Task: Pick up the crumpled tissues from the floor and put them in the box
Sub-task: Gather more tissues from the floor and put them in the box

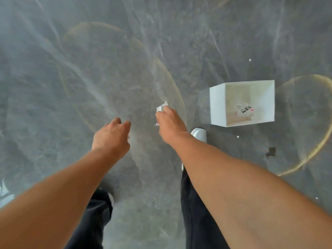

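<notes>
A white crumpled tissue [161,107] sticks out of my right hand [169,123], which is closed around it above the grey floor, left of the box. The white open-topped box [218,105] stands on the floor at the right. Inside it lies a crumpled piece [245,110] with black and pink marks. My left hand [111,136] hangs to the left of the right hand, fingers curled loosely and holding nothing.
My legs in dark trousers and a white shoe [199,134] stand below the hands, the shoe close to the box's near left corner. A dark stain [271,151] and small white specks mark the floor at the right. Something white [4,193] lies at the left edge.
</notes>
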Tool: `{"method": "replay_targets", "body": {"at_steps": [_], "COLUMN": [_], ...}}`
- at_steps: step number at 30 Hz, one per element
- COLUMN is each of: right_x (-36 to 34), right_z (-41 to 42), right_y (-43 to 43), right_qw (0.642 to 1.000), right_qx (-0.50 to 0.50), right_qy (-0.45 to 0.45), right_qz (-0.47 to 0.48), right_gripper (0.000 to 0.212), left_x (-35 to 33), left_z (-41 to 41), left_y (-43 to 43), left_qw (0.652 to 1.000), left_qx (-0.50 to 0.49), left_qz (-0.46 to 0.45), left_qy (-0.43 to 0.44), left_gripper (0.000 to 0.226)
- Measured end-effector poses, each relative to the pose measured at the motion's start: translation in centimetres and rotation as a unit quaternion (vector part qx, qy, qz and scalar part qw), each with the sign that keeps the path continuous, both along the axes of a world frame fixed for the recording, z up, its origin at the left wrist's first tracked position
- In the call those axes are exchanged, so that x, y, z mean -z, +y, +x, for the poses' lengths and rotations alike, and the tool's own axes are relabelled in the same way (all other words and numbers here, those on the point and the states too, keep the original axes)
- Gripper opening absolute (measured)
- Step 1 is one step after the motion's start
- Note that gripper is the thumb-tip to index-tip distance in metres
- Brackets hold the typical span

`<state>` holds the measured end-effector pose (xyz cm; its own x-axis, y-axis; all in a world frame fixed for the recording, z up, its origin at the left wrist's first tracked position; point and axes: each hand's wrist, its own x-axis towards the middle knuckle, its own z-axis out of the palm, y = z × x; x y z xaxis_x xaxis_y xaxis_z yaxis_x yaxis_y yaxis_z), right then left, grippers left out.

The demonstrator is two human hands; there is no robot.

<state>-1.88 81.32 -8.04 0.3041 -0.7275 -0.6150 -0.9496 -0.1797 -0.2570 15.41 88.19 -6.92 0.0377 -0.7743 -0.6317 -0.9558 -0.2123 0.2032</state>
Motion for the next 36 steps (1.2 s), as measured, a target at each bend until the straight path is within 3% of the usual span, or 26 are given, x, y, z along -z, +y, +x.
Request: {"method": "replay_targets", "body": {"at_steps": [5,10,16,18,20,22,31,36], "right_x": [2.6,6.0,9.3,10.6,11.7,12.2,9.2,7.5], "right_z": [-13.6,-30.4,-41.5,-42.3,-42.7,-42.6,-34.6,-24.3], "right_y": [-5.1,-9.3,-10.4,-10.4,-10.5,-10.7,-13.1,-14.2], "right_qw": [0.999,0.987,0.966,0.968,0.966,0.959,0.981,0.991], "right_qx": [0.037,0.163,0.256,0.252,0.248,0.263,0.15,0.066], "right_qy": [-0.03,0.001,0.018,0.002,0.009,0.03,0.043,0.054], "right_qz": [-0.006,-0.011,-0.026,0.004,0.065,0.101,0.114,0.103], "right_gripper": [0.018,0.022,0.022,0.029,0.048,0.058,0.035,0.022], "left_x": [4.0,8.6,13.3,14.6,15.3,15.5,12.9,11.1], "left_z": [-15.9,-34.5,-46.9,-47.3,-46.5,-44.6,-30.2,-20.7], "left_y": [-6.5,-14.7,-21.3,-21.6,-21.3,-20.6,-18.2,-16.0], "left_qw": [0.999,0.995,0.99,0.984,0.981,0.982,0.993,0.99], "left_qx": [0.009,0.02,-0.02,-0.046,-0.05,-0.048,-0.044,-0.103], "left_qz": [0.053,0.044,0.023,0.04,0.061,0.065,0.077,0.079], "left_qy": [0.005,0.082,0.138,0.169,0.179,0.17,0.083,0.057], "left_gripper": [0.021,0.025,0.046,0.07,0.097,0.102,0.03,0.023]}}
